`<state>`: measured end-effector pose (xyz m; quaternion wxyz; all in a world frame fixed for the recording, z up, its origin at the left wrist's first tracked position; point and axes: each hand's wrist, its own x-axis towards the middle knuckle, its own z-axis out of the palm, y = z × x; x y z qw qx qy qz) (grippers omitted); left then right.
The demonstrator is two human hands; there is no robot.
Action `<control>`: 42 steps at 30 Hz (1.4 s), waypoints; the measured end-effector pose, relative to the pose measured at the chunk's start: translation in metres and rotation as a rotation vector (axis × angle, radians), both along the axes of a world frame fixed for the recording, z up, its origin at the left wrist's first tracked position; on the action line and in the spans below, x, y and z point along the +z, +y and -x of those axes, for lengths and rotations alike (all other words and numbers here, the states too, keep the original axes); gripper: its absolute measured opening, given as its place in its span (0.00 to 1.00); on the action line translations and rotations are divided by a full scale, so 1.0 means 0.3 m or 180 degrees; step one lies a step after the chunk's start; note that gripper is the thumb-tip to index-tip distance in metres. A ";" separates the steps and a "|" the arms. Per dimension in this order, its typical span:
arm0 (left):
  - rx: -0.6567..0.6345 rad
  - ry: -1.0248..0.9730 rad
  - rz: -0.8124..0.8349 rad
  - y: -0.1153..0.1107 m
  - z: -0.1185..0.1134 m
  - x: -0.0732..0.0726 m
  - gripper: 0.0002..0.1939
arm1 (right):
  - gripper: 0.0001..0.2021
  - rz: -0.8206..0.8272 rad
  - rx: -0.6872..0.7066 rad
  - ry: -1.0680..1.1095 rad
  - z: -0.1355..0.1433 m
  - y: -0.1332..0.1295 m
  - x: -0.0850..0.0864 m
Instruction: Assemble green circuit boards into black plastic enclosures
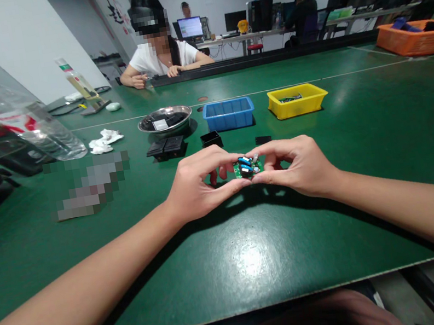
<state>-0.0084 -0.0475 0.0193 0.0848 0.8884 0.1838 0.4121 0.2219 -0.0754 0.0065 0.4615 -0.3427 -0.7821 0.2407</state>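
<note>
Circuit board (248, 167) sits between left grip (199, 183) and right grip (306, 165), pinched at both ends above the table (171, 286), likely keeping its blue components (245, 161) uncovered; beyond the grip, a blue bin (230, 121) seems placed for reach.

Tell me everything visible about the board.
The board is small and green, its face crowded with blue, whitish and dark parts. That face is turned toward the camera; the underside is hidden. The left hand and right hand hold it over the table, thumbs at the near edge, fingers at the far edge.
</note>
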 end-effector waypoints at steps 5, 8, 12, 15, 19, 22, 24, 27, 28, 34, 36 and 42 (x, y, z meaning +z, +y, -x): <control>-0.0037 -0.0017 -0.0035 0.002 0.000 -0.001 0.14 | 0.17 -0.0103 -0.0002 -0.0004 -0.001 0.001 -0.003; -0.0030 0.0004 -0.0035 0.002 0.000 -0.002 0.13 | 0.17 -0.0172 0.0033 0.0046 -0.001 0.003 -0.005; -0.0044 -0.0018 -0.0033 0.004 0.000 -0.002 0.14 | 0.17 -0.0177 0.0038 0.0022 -0.002 0.003 -0.004; -0.0046 -0.0027 -0.0038 0.005 0.001 -0.003 0.14 | 0.17 -0.0171 0.0009 -0.0025 -0.003 0.002 -0.002; -0.0065 -0.0034 -0.0056 0.005 0.001 -0.004 0.14 | 0.17 -0.0183 -0.0026 -0.0046 -0.003 0.003 -0.001; -0.0038 -0.0034 -0.0061 0.003 -0.001 -0.005 0.14 | 0.17 -0.0179 -0.0034 -0.0033 -0.002 0.004 -0.003; -0.0014 -0.0023 -0.0067 0.003 -0.001 -0.006 0.14 | 0.17 -0.0175 -0.0038 -0.0016 -0.001 0.005 -0.004; -0.0016 -0.0024 -0.0085 0.004 0.000 -0.007 0.14 | 0.16 -0.0165 -0.0039 0.0005 -0.001 0.004 -0.006; -0.0022 -0.0028 -0.0094 0.004 0.001 -0.008 0.14 | 0.16 -0.0160 -0.0032 0.0004 -0.001 0.004 -0.006; -0.0014 -0.0011 -0.0081 0.002 0.001 -0.006 0.14 | 0.16 -0.0173 -0.0012 -0.0023 -0.001 0.002 -0.005; 0.0008 0.0013 -0.0076 0.002 0.000 -0.005 0.14 | 0.16 -0.0178 -0.0014 -0.0041 -0.001 0.002 -0.004; -0.0020 0.0015 -0.0058 0.002 -0.002 -0.004 0.14 | 0.15 -0.0152 -0.0022 -0.0040 0.000 -0.001 -0.002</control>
